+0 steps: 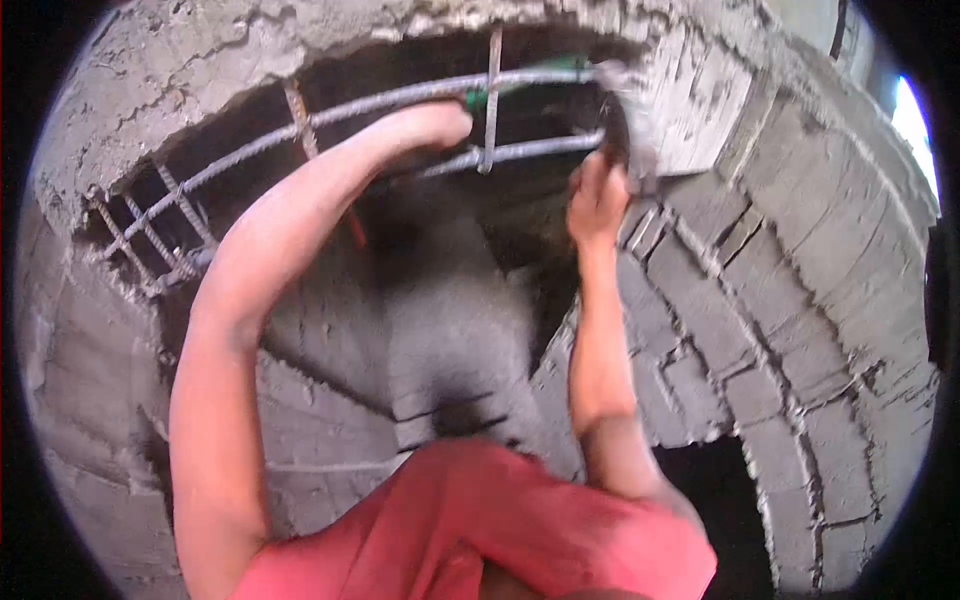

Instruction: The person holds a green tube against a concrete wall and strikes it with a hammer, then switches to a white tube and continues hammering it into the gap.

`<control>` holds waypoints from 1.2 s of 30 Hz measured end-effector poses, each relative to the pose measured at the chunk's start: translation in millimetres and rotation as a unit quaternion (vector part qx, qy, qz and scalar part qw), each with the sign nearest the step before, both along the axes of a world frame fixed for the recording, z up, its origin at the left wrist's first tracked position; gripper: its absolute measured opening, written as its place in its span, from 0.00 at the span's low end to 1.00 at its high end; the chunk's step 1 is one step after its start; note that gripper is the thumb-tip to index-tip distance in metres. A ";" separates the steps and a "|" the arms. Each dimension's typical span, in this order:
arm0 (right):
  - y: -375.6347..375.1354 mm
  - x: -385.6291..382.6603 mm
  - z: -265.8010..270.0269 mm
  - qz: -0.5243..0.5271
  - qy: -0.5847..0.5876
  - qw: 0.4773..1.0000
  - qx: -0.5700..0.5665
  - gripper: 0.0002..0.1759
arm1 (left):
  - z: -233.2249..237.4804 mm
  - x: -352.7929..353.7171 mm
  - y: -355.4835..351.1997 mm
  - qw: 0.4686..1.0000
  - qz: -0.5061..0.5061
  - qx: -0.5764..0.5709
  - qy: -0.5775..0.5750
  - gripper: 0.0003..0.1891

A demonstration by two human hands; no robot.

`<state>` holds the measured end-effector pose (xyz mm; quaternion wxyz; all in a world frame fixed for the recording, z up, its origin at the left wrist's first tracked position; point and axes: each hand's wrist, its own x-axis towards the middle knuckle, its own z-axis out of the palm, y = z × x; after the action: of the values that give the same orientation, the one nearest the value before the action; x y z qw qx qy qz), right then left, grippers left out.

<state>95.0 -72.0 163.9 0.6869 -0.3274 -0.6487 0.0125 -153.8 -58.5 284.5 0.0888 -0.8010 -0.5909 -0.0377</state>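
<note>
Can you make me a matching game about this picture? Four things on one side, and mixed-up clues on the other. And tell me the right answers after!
Things:
1. Shirt
2. Left hand
3. Bars
4. Bricks

Clues:
A. Crossing each other near the top of the picture
B. Red
C. Grey, laid in rows
D. Close to a green thing

Right pairs:
1-B
2-D
3-A
4-C
</note>
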 end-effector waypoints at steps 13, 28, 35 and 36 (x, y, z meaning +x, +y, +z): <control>-21.4 -5.7 6.7 0.263 0.143 0.939 -0.172 0.28 | 6.8 11.0 -16.5 0.996 0.045 0.003 -0.072 0.17; -48.6 -8.3 23.0 0.092 0.196 0.975 -0.048 0.26 | 8.5 12.9 -30.3 0.995 -0.049 0.027 -0.087 0.14; -196.0 108.0 151.4 0.343 0.295 0.780 0.433 0.44 | 3.3 11.6 -16.7 0.993 0.051 0.059 -0.092 0.17; -157.0 94.3 120.7 0.292 0.256 0.826 0.408 0.40 | 2.0 11.2 -18.2 0.993 0.051 0.056 -0.092 0.17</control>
<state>189.3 -229.0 284.6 0.8636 0.2022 -0.4609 0.0298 -142.6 -76.7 286.5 0.0804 -0.7564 -0.6340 -0.1394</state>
